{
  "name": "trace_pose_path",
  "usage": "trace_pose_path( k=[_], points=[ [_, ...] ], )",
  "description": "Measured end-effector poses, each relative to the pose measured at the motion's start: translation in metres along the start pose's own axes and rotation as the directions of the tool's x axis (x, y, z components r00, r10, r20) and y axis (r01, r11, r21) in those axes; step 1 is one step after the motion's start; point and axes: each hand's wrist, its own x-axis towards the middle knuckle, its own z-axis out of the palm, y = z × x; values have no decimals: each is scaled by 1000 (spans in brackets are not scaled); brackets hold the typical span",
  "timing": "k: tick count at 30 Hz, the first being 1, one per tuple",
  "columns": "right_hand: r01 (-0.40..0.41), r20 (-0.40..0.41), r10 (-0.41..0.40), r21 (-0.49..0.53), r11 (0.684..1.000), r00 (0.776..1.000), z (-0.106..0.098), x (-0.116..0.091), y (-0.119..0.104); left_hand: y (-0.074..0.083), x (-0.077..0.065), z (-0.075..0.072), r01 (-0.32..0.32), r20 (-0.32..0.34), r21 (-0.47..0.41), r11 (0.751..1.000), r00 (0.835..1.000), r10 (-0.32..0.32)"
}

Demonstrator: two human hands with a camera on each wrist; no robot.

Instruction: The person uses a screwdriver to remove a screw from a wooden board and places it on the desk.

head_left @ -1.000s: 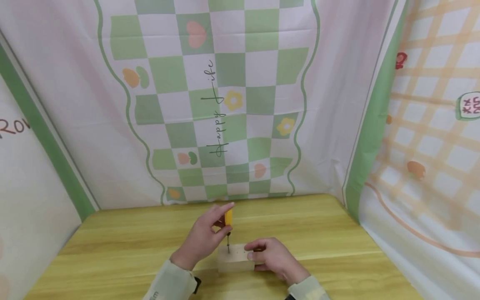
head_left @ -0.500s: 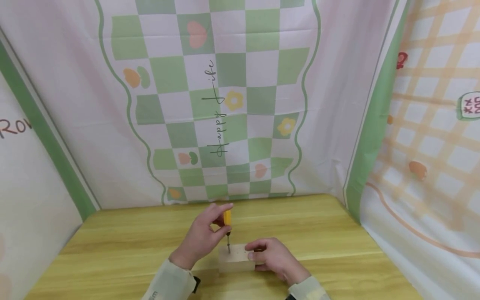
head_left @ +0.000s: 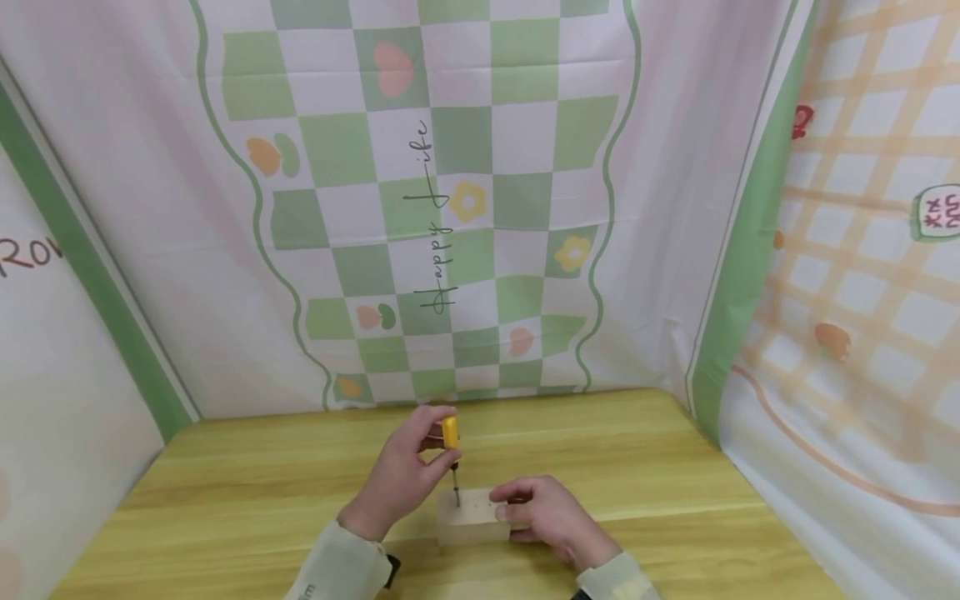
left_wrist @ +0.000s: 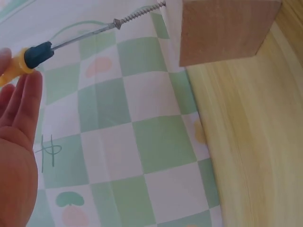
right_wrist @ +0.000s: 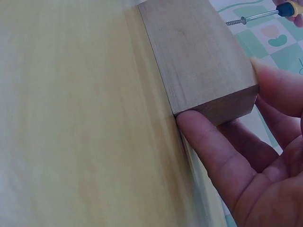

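My left hand pinches the yellow handle of a screwdriver between thumb and fingers. The shaft points down at the top of a pale wooden block, near its left end. In the left wrist view the driver's tip meets the head of a threaded screw, whose point is in the block; much of the thread stands out. A few small dark holes mark the block's top to the right of the screw. At the block's right end, my right hand grips it, thumb and fingers around the corners.
The block sits on a wood-grain table. Behind the table hangs a green-and-white checked curtain, with an orange-checked cloth on the right and a white cloth on the left.
The screwdriver's handle has tilted slightly left, and my left fingers have shifted around it, the index finger drawn back. The block and my right hand stay where they were.
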Motion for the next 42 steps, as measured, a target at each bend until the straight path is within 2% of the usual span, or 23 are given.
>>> trace_pose_path(
  k=[3,10,14,19,26,31,38,42],
  points=[
    [1,0,-1,-1,1000,1000,0,0,0,1,-1,0,12,-19,-5,1000,1000,-12],
    [4,2,-4,0,1000,1000,0,0,-1,-1,-1,-2,-78,-22,34,996,997,78],
    [-3,4,3,6,1000,1000,0,0,-1,-3,-1,-3,-55,-8,20,998,998,55],
    [-3,4,3,8,1000,1000,-2,0,-2,-3,-1,-3,-27,0,44,999,1000,27],
    [-7,3,7,11,1000,1000,-1,0,-1,1,-1,-4,34,17,4,999,999,-34],
    [-11,3,11,17,1000,1000,-1,0,-1,0,-1,-3,19,16,45,999,1000,-20],
    [-8,2,8,5,1000,1000,0,0,-2,-1,-1,-3,1,4,31,1000,1000,-1],
    [-5,2,5,5,1000,1000,0,0,-2,-2,-1,-3,-7,-10,62,998,1000,8]
  ],
)
